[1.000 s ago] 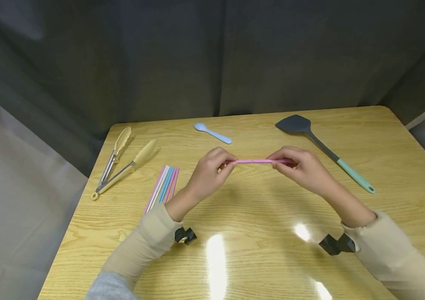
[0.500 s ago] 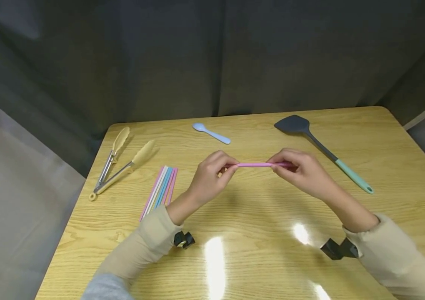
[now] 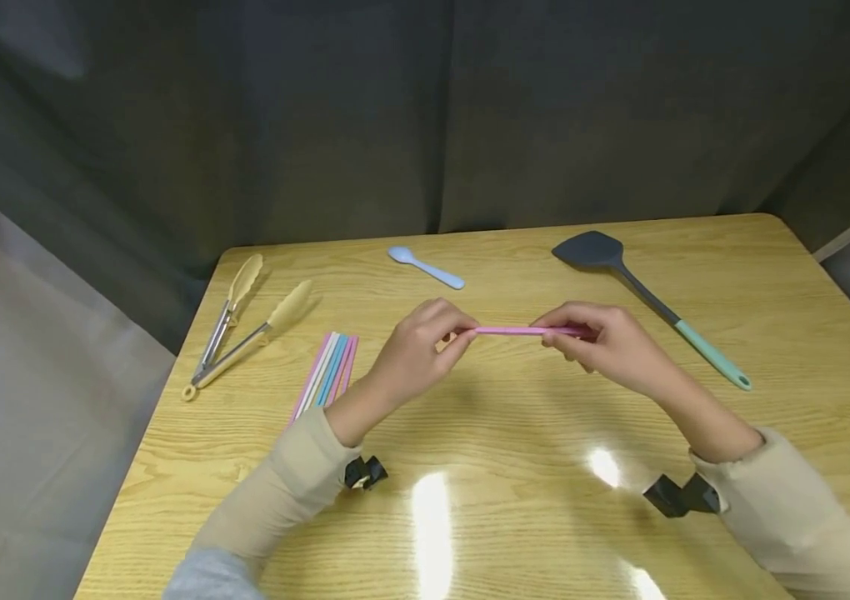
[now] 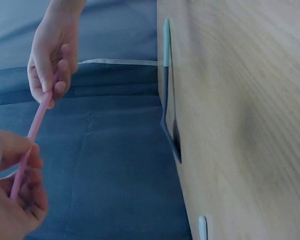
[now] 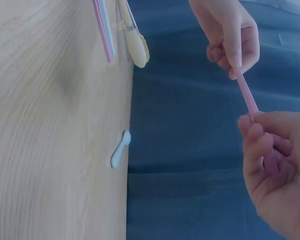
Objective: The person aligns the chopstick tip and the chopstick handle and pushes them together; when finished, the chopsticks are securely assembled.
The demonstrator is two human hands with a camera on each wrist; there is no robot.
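A slim pink chopstick is held level above the table, between my two hands. My left hand pinches one end of it between thumb and fingers. My right hand grips the other end, its thumb and fingertips around it. In the left wrist view, the pink chopstick runs from one hand to the other. The right wrist view shows the thicker end of the chopstick lying within the right hand's curled fingers. Part of each end is hidden by fingers.
Pink, white and blue chopsticks lie side by side near my left forearm. Yellow-tipped tongs lie spread at the left. A light blue spoon is at the back, and a dark turner with a green handle lies at the right.
Both hands have come down slightly with the pink chopstick. A small break visible at its middle one second ago now looks like a nearly continuous straight line.
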